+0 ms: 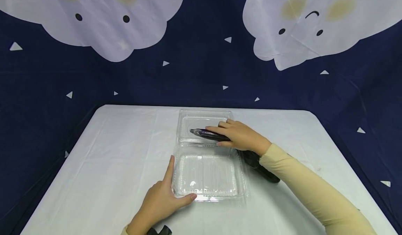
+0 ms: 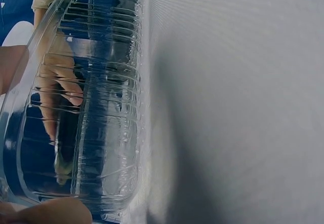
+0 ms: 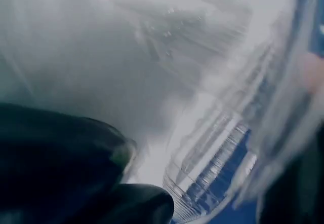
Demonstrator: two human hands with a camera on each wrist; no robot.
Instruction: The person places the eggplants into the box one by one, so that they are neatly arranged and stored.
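A clear plastic clamshell container (image 1: 205, 196) lies unfolded on the table, its ribbed base nearer and its lid (image 1: 183, 118) flat behind. My left hand (image 1: 161, 196) rests at the base's near left corner, index finger straight along the left side and thumb at the front rim. Over the lid, my right hand (image 1: 240, 135) grips a long dark purple eggplant (image 1: 208, 134), whose stem end points left. Through the clear wall in the left wrist view, the right hand (image 2: 61, 77) and the eggplant (image 2: 65, 138) show. The palm hides the eggplant's other end.
Dark, glossy eggplants (image 1: 259, 167) lie right of the container, partly under the right forearm; two rounded ends (image 3: 66, 153) loom close in the right wrist view. White cloth covers the table (image 1: 119, 179). A navy curtain (image 1: 194, 74) with clouds hangs behind its far edge.
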